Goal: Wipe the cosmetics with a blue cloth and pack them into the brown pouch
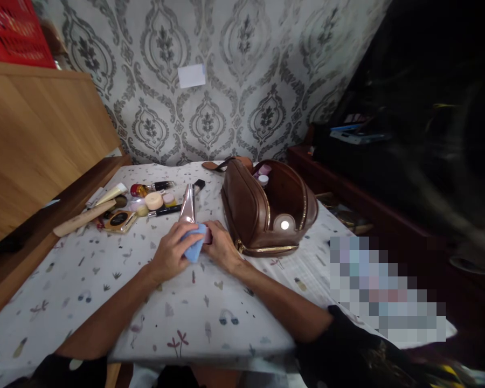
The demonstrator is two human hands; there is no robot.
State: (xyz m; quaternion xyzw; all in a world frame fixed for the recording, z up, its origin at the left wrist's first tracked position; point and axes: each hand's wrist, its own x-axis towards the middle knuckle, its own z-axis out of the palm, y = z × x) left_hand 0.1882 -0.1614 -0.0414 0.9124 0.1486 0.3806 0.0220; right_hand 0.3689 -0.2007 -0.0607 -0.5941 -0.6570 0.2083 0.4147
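My left hand [173, 247] is closed around a folded light-blue cloth [195, 247] over the near middle of the table. Close beside it, my right hand [223, 247] has its fingers closed on a small pink container [207, 235], which the cloth touches and partly covers. A shiny rose-coloured squeeze tube [188, 205] sticks up just behind my left fingers; its lower end is hidden, so whether it is held or lies on the table I cannot tell. Right of my hands stands a brown cosmetic bag [244, 210], unzipped, with small pink and white-topped containers [263, 175] inside.
Left of my hands lie a cream jar [153, 201], a yellow compact [122, 221], a beige stick-like item [84, 217], brushes [200, 186] and other cosmetics. A patterned cloth [145, 312] covers the table. A wooden cabinet [44, 113] borders the left, a patterned wall the back.
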